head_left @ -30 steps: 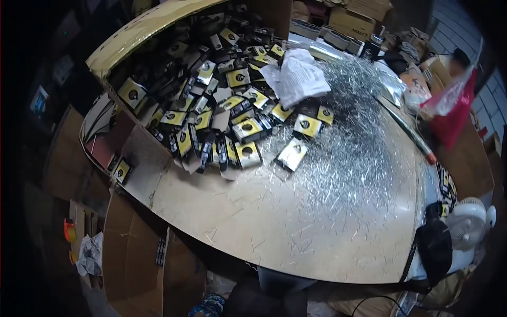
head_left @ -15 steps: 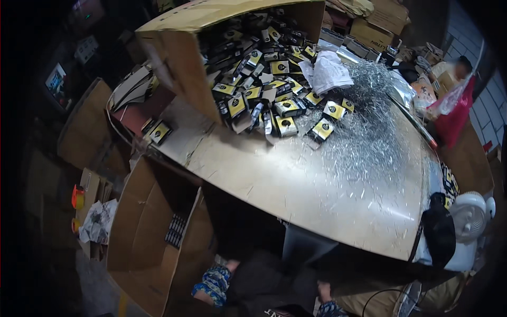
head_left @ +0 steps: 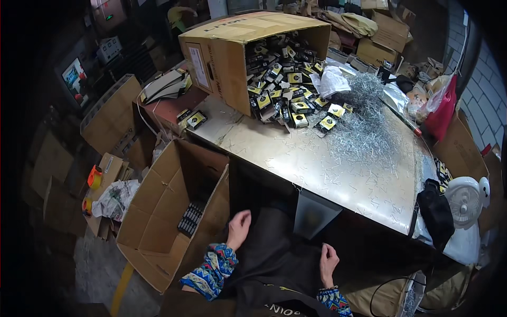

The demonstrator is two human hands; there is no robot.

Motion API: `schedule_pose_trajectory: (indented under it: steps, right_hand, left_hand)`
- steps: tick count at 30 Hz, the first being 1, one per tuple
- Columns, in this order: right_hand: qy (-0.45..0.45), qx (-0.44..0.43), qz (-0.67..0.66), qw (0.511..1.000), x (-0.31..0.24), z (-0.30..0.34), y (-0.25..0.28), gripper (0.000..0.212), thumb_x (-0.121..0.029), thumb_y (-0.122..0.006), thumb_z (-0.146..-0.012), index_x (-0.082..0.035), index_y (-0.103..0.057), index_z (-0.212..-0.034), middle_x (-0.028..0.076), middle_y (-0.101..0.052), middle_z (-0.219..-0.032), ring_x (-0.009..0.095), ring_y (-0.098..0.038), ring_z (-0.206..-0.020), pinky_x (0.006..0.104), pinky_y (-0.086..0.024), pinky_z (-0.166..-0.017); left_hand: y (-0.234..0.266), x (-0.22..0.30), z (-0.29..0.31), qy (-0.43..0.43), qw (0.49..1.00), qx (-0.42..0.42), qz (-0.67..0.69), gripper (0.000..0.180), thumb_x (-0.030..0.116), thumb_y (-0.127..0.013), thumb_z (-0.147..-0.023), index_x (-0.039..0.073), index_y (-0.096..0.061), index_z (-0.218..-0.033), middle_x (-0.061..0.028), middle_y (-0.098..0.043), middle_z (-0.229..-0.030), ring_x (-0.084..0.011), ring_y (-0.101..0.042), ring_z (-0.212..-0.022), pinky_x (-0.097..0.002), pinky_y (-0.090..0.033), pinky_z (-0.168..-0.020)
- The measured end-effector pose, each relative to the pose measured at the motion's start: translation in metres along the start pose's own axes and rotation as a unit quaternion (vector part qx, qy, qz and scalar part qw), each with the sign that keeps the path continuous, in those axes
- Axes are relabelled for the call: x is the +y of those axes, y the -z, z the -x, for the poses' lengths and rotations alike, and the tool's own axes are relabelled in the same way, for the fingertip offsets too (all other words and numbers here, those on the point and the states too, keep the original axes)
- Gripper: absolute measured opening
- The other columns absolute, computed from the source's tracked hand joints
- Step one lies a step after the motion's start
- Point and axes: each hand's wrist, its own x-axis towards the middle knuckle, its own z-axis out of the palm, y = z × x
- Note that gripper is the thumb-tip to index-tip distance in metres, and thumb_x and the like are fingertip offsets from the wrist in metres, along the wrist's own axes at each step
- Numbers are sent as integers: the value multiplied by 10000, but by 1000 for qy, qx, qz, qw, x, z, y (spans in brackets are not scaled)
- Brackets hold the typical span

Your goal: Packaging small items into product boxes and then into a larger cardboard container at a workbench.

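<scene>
Now the left hand (head_left: 239,228) and right hand (head_left: 328,261) show higher in view, above the person's lap, where half a second ago they sat lower. The left is beside an open carton (head_left: 150,203); the right is below a grey bin (head_left: 315,214). Fingers on both bend loosely, holding nothing visible. Black-and-yellow boxes (head_left: 301,107) still spill from a tipped carton (head_left: 227,79) onto the tabletop (head_left: 274,152).

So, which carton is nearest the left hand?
The open carton with dark packs inside, just left of the left hand; others, like the carton spilling small boxes on the table, are farther off.
</scene>
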Motion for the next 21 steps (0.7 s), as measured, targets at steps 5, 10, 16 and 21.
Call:
schedule_pose_trajectory:
  steps: [5,10,16,21]
  right_hand:
    - [159,-73,5,985,-52,-11,-5,118,-60,-648,-897,-17,-706,-990,110,-663,-810,175,-621,-671,279,-481,-604]
    - [216,-105,9,971,-100,-15,-6,108,-48,-659,-883,-18,-706,-976,123,-668,-806,212,-634,-675,296,-491,-597]
    - [255,-98,35,961,-131,-34,-1,102,-20,-662,-866,-9,-708,-956,117,-679,-797,213,-655,-679,289,-512,-604]
    - [288,-29,13,957,-161,-97,6,117,-12,-685,-827,-11,-694,-943,130,-676,-819,281,-651,-747,346,-523,-674]
  left_hand:
    - [32,58,-113,-208,955,144,-154,418,224,-529,-977,-45,-506,-1295,-228,-515,-1343,-345,-487,-1260,-413,-382,-1059]
    - [33,71,-212,-105,911,60,-395,587,432,-395,-1000,-24,-422,-1369,-247,-352,-1485,-355,-302,-1403,-579,-169,-1134]
    - [-66,107,-233,-327,923,-6,-203,436,352,-511,-958,15,-554,-1230,-196,-504,-1345,-360,-421,-1301,-516,-290,-1094]
    - [-123,177,-268,-334,925,-100,-149,395,259,-646,-870,-11,-623,-1158,-219,-629,-1176,-368,-570,-1117,-402,-466,-918]
